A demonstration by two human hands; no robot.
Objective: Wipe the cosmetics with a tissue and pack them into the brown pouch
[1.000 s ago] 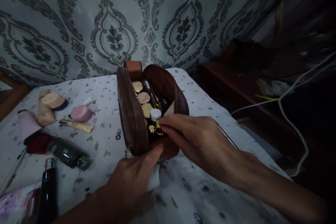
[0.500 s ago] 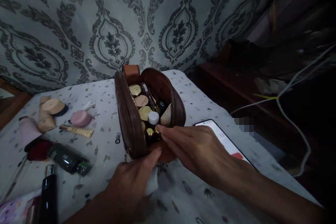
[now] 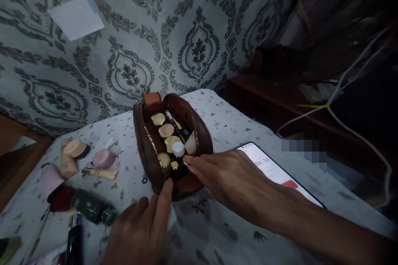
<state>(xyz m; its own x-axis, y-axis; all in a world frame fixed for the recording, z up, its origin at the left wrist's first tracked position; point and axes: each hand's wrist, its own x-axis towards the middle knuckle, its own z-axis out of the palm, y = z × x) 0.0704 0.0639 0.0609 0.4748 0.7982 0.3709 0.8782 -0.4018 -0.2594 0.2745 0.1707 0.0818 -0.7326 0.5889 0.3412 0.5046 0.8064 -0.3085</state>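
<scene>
A brown makeup bag (image 3: pixel 144 149) stands unzipped on the printed cloth, packed with round gold-topped jars (image 3: pixel 166 131), a white-capped bottle (image 3: pixel 178 149) and small gold-capped bottles (image 3: pixel 175 166). My right hand (image 3: pixel 222 172) reaches over the bag's right front edge. Its fingertips pinch one gold-capped bottle (image 3: pixel 185 160), whose body is mostly hidden. My left hand (image 3: pixel 143 227) is at the bag's near left corner. One digit is stretched out and touches the front rim, while the other visible fingers are bent, with nothing seen in them.
At left lie a dark green bottle (image 3: pixel 88 205), a pink sponge (image 3: pixel 103 158), a small beige tube (image 3: pixel 100 173), a black tube (image 3: pixel 74 240) and other cosmetics. Right of the bag lies a lit phone (image 3: pixel 267 169), partly under my right arm. A white cable (image 3: pixel 357 136) hangs beyond the edge.
My view has tilted and shifted. My left hand has drawn back slightly, with one digit remaining at the bag's rim. A round gold-topped jar shows more fully at the bag's near left.
</scene>
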